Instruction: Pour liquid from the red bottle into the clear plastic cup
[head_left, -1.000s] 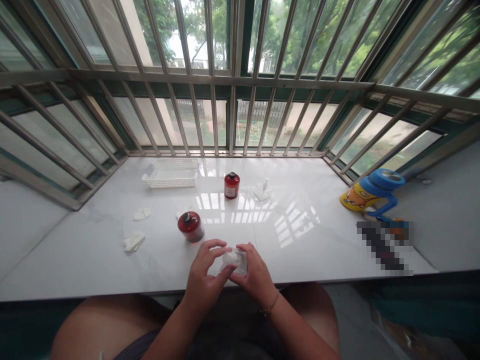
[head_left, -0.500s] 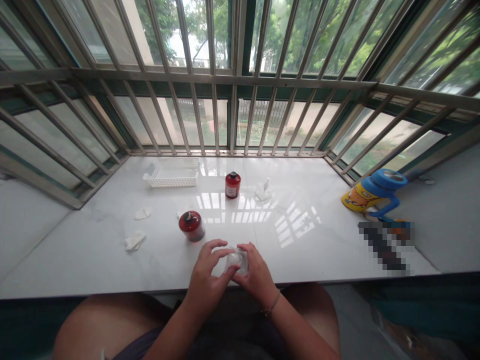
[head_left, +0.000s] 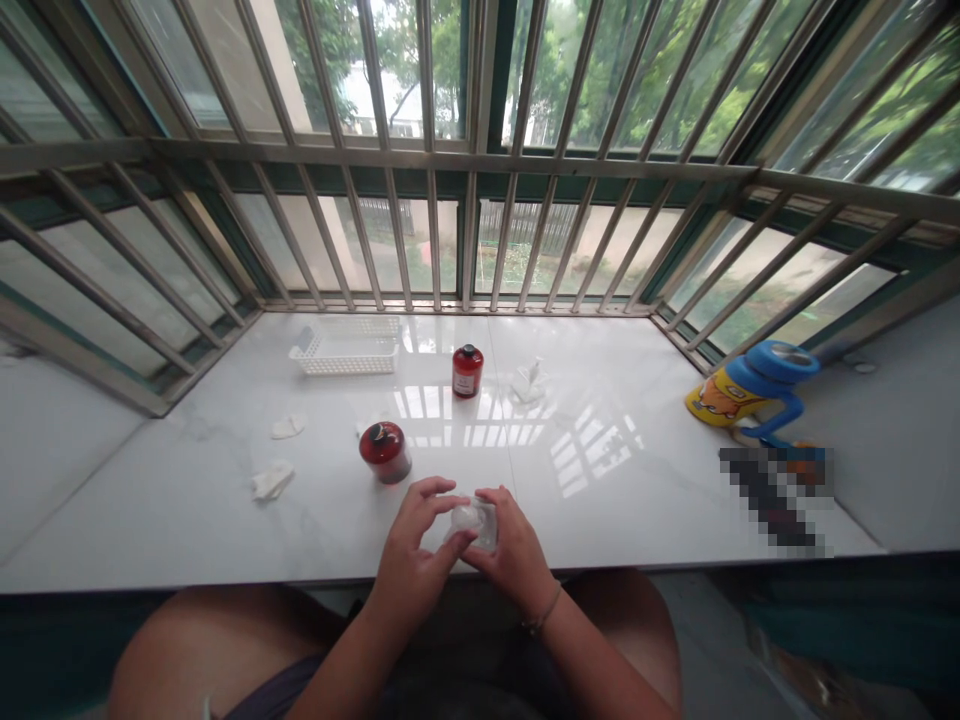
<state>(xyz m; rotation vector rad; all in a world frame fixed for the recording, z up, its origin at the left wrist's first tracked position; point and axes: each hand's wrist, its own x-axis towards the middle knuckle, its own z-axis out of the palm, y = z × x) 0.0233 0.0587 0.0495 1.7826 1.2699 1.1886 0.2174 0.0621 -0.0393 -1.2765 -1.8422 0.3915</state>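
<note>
Near the table's front edge, my left hand (head_left: 418, 532) pinches a small whitish round piece (head_left: 466, 517) between thumb and fingers. Its exact kind is too small to tell. My right hand (head_left: 514, 540) is closed around the edges of a small clear plastic container (head_left: 488, 524), just right of the round piece. Whether the two pieces touch cannot be made out. A dark red bottle (head_left: 385, 453) with a black top stands just beyond my left hand. Farther back is a second red bottle (head_left: 467, 373) with a pale label.
A white plastic basket (head_left: 345, 358) lies at the back left. Crumpled white tissues (head_left: 273, 481) are on the left, and another tissue (head_left: 531, 384) sits behind right. A blue and yellow flask (head_left: 750, 385) and a blurred dark object (head_left: 769, 498) lie at the right. Metal bars (head_left: 465, 160) line the window.
The round piece has shifted slightly left, along with my left thumb. My right hand keeps its hold on the clear container. The view has moved a little.
</note>
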